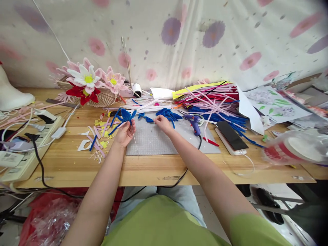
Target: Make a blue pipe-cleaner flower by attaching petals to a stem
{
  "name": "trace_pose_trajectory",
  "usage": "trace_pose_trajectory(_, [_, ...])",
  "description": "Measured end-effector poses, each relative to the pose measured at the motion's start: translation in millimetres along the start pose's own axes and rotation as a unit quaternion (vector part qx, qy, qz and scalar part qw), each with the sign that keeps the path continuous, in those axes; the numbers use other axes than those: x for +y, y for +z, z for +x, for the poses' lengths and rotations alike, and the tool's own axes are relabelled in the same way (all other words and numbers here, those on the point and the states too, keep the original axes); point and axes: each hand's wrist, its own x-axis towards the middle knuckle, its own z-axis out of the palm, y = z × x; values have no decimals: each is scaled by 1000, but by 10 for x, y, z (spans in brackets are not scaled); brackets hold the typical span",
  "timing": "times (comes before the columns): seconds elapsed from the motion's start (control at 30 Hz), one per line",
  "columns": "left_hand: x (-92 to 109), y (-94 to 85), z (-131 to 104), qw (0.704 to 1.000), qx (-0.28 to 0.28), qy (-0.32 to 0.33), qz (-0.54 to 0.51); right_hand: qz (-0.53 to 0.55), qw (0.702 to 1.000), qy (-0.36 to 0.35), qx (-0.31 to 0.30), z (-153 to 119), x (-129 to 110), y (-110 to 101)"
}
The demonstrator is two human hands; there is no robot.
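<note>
My left hand (125, 134) is closed around the base of a blue pipe-cleaner flower (125, 116), whose thin wire stem (135, 140) slants down below the fingers. To its right, my right hand (163, 123) pinches the end of a small blue pipe-cleaner petal (149, 119) over the cutting mat. Just behind that hand lies a pile of blue pipe-cleaner pieces (166, 112). Under both hands is the grey cutting mat (153, 141). A purple glue gun (194, 123) rests on the mat to the right of my right hand.
Pipe-cleaner bundles (212, 99) lie at the back right, beside a phone (232, 135) and a plastic-wrapped cup (289, 150). Pink, white and red flowers (88, 80) stand back left. A power strip (33, 147) sits far left; scraps (98, 136) lie left of the mat. The glue gun's cord (183, 176) crosses the table's front edge.
</note>
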Motion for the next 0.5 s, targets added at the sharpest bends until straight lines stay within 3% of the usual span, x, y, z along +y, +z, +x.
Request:
trace_pose_trajectory(0.13, [-101,-4,42,1000,5,12,16,-132,989,-58,35,-11,-91,101])
trace_pose_trajectory(0.3, [-220,31,34,997,24,31,63,-280,959,-16,39,15,-144,268])
trace_pose_trajectory(0.4, [-291,58,55,994,34,49,92,-258,966,-5,32,47,-91,256])
trace_pose_trajectory(0.5, [-338,76,86,990,38,68,115,-153,988,-12,25,34,-2,145])
